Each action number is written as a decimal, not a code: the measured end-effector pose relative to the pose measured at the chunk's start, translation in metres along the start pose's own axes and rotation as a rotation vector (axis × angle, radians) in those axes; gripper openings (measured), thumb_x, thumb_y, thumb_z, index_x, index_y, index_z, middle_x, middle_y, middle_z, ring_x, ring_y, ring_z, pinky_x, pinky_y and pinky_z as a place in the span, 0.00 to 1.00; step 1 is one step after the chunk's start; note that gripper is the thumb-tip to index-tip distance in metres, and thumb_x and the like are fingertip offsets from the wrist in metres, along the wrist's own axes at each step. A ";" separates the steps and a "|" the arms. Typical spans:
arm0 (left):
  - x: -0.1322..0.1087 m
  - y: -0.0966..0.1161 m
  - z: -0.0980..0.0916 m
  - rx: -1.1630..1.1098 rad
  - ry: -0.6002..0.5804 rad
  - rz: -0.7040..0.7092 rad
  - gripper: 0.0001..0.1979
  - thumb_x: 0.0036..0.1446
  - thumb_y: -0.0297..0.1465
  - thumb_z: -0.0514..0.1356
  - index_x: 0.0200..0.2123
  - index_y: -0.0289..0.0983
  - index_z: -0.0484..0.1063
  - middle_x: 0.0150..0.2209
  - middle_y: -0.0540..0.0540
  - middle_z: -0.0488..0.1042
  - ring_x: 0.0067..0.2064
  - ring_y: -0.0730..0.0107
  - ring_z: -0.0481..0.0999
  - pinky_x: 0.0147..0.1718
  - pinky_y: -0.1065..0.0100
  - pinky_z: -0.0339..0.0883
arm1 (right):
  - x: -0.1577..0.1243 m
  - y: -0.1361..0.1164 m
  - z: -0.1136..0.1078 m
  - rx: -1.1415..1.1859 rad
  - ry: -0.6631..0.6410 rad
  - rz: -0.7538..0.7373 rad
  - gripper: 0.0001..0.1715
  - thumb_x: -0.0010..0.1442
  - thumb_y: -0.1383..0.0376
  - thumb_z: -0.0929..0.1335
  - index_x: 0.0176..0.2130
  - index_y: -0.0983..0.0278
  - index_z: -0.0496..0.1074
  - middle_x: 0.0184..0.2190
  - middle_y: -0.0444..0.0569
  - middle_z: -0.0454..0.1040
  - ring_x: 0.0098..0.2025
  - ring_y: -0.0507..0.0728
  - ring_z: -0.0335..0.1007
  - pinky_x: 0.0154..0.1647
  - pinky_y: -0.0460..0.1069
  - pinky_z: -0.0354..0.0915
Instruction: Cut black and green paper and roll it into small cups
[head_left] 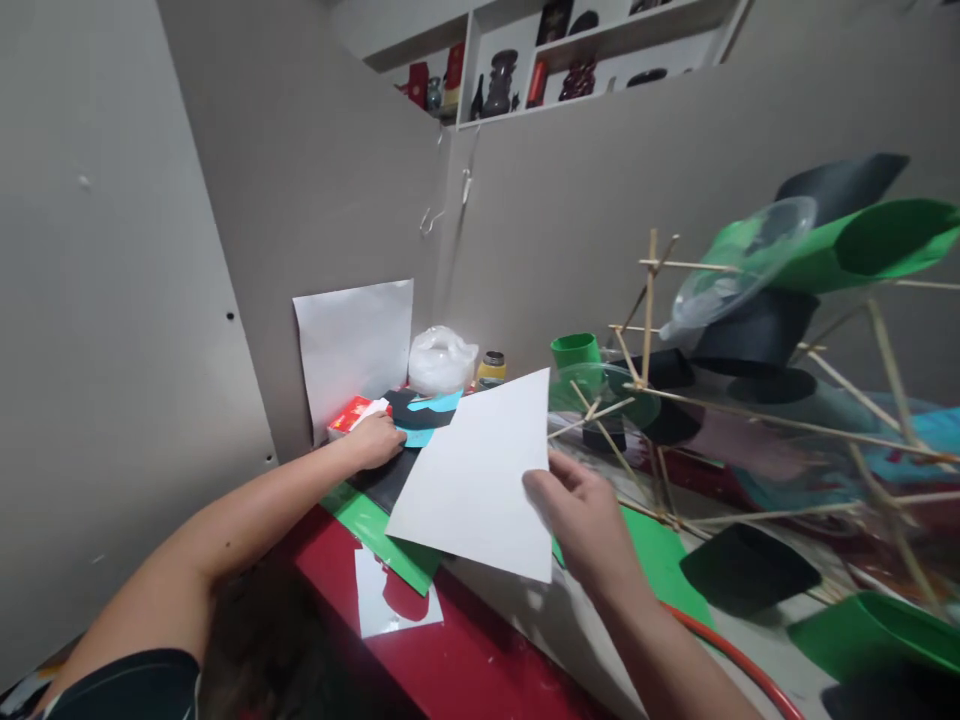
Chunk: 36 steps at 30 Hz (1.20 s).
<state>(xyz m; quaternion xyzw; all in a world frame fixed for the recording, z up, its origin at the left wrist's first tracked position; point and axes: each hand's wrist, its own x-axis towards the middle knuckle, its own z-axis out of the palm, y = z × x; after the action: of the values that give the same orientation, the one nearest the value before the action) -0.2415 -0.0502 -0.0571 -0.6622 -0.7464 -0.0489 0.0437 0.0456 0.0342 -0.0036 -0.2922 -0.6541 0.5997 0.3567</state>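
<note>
My right hand (581, 505) is closed on the right edge of a white sheet of paper (480, 480), thumb on top and fingers behind it. The sheet is tilted above the table and hides what lies under it. My left hand (375, 441) reaches forward over the table, its visible fingertips apart, beside a red and white box (352, 414). It is close to cut light-blue paper (420, 437) and black sheets (409, 408); whether it touches them I cannot tell. Below lie a green sheet (390, 540) and a white sheet with a cut-out hole (371, 590).
At right stands a wooden stick frame (649, 310) with green tubes (817, 250), black tubes (754, 330) and clear plastic pieces. A white plastic bag (442, 362), a yellow jar (492, 369) and an upright white sheet (356, 340) stand at the back. A red-orange hose (739, 655) crosses bottom right.
</note>
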 end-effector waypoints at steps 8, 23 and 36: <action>-0.001 -0.006 -0.013 -0.442 0.076 -0.129 0.14 0.64 0.36 0.59 0.49 0.34 0.72 0.49 0.41 0.74 0.48 0.60 0.75 0.48 0.53 0.71 | -0.023 -0.052 -0.041 -0.216 0.118 -0.112 0.21 0.43 0.61 0.71 0.41 0.59 0.79 0.31 0.48 0.82 0.29 0.61 0.76 0.24 0.48 0.68; -0.024 0.139 -0.033 -1.880 -0.122 -0.197 0.28 0.50 0.42 0.69 0.49 0.31 0.74 0.43 0.35 0.80 0.40 0.56 0.81 0.40 0.60 0.74 | -0.056 0.009 -0.107 0.159 -0.007 0.149 0.26 0.51 0.57 0.76 0.48 0.64 0.77 0.39 0.53 0.83 0.34 0.61 0.80 0.32 0.51 0.73; -0.007 0.163 -0.030 -1.831 -0.369 -0.220 0.21 0.47 0.35 0.72 0.43 0.30 0.78 0.36 0.38 0.82 0.31 0.64 0.81 0.32 0.69 0.74 | -0.061 0.034 -0.128 0.336 0.061 0.166 0.25 0.41 0.56 0.80 0.37 0.68 0.79 0.29 0.53 0.83 0.25 0.58 0.77 0.27 0.49 0.70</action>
<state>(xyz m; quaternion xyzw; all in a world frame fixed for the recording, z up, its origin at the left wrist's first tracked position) -0.0784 -0.0421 -0.0257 -0.3620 -0.4708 -0.5150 -0.6181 0.1841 0.0624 -0.0407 -0.2997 -0.5073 0.7186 0.3694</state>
